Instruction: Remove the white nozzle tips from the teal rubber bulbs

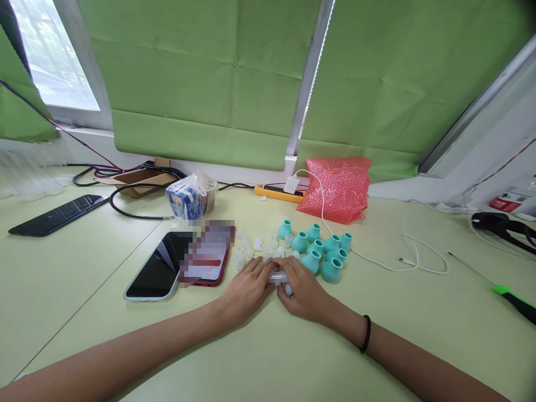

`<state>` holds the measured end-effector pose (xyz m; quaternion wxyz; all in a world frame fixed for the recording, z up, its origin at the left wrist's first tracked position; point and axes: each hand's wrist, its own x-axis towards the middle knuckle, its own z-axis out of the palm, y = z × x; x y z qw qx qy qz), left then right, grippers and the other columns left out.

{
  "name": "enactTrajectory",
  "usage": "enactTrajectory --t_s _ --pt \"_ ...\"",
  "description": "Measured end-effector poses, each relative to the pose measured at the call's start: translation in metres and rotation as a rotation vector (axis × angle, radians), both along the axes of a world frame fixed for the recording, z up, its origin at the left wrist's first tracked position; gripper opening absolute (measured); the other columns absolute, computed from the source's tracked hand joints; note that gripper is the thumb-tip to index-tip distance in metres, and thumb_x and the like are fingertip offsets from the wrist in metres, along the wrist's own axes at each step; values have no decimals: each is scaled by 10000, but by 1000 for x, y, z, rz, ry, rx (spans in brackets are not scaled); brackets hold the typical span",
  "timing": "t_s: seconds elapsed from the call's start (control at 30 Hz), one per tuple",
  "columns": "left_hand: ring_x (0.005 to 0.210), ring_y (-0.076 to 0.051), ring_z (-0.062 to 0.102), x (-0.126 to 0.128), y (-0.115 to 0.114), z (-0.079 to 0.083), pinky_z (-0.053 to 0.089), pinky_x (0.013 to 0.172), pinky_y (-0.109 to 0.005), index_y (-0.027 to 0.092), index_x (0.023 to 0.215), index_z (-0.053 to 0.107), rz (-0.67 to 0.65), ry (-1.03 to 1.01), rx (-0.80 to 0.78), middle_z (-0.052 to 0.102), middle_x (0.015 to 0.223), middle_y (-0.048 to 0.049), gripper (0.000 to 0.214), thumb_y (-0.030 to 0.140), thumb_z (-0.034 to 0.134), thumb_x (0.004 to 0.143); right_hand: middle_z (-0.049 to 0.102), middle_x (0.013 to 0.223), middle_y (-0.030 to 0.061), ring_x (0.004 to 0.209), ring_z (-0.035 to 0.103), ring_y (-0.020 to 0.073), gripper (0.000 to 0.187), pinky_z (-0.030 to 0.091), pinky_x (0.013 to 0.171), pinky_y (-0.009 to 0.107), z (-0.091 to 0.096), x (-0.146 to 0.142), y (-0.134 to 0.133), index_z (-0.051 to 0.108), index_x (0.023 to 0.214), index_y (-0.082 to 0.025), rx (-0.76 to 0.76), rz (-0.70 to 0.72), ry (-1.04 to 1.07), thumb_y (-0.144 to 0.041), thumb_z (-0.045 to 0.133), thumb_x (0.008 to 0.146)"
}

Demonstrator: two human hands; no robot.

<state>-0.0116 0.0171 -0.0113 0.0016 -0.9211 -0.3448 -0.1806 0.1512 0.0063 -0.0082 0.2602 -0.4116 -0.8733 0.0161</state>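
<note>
My left hand (246,289) and my right hand (302,290) meet at the middle of the pale green table (259,357), both pinching a small clear plastic piece (278,277) between their fingertips. A second white bit shows under my right fingers. Just beyond the hands lie several small clear plastic caps (256,245). To the right of those stand several teal rubber cone-shaped pieces (322,252), close to my right hand. A black band circles my right wrist.
Two phones (156,269) lie left of my hands. Further back are a bagged blue carton (189,201), an orange power strip (278,192), a red bubble-wrap bag (339,188) and a white cable (389,262). A keyboard (56,214) lies far left, a green-handled screwdriver (508,295) far right.
</note>
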Motion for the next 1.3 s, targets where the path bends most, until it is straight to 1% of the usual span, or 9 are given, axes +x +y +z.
enactTrajectory --t_s 0.17,0.27,0.37,0.43,0.57,0.77,1.0,1.2,1.3 --pt "1112 -280 386 -1 0 1 361 922 -431 94 1095 405 -3 -5 63 480 1149 -139 316 95 367 781 518 891 102 855 456 224 257 419 749 372 -5 0 3 481 963 -128 9 -63 -65 -133 462 706" --pt "1117 -273 366 -2 0 0 349 925 -442 90 1141 341 -43 -30 74 460 1153 -144 435 7 346 714 529 816 82 798 465 224 167 421 710 374 -7 0 3 514 854 -146 12 -135 -102 -131 486 689" --pt "1163 -276 281 -3 1 -3 342 921 -453 89 1175 286 -18 -82 47 380 1207 -155 562 -68 320 636 543 801 77 784 465 225 171 419 707 376 -8 0 3 510 845 -136 34 -180 -85 -104 485 679" --pt "1160 -279 258 -3 2 -4 346 906 -457 112 1142 323 24 -114 22 329 1223 -148 553 -80 318 624 553 841 80 802 464 225 214 420 706 373 -9 0 3 500 904 -131 59 -184 -56 -85 460 699" --pt "1066 -259 318 -2 1 -3 381 852 -420 127 1012 408 51 -138 1 356 1123 -128 380 -47 340 680 560 883 77 836 469 218 251 419 720 371 -10 1 5 488 989 -152 99 -165 -17 -80 389 769" --pt "842 -224 391 -1 0 1 415 718 -387 121 842 457 113 -91 14 429 884 -94 165 27 360 748 541 961 96 927 450 222 202 374 831 397 -10 1 5 555 874 -147 147 -138 -14 -76 403 763" --pt "814 -211 407 -3 -1 5 412 689 -359 139 860 512 96 -33 -18 482 844 -80 156 149 363 816 546 906 97 892 458 224 215 387 799 393 -7 -1 3 547 977 -143 118 -170 -101 -179 458 784" --pt "809 -205 420 -3 0 3 407 681 -349 155 820 557 112 -9 12 509 822 -77 214 190 346 841 544 834 78 842 473 215 113 400 755 385 -6 -3 3 550 798 -156 93 -190 -124 -185 440 802" --pt "812 -204 423 -4 0 4 405 685 -347 155 798 566 105 -56 20 520 823 -79 220 183 351 836 550 840 74 860 475 210 94 396 778 381 -7 -2 5 529 793 -153 102 -161 -54 -168 436 803"
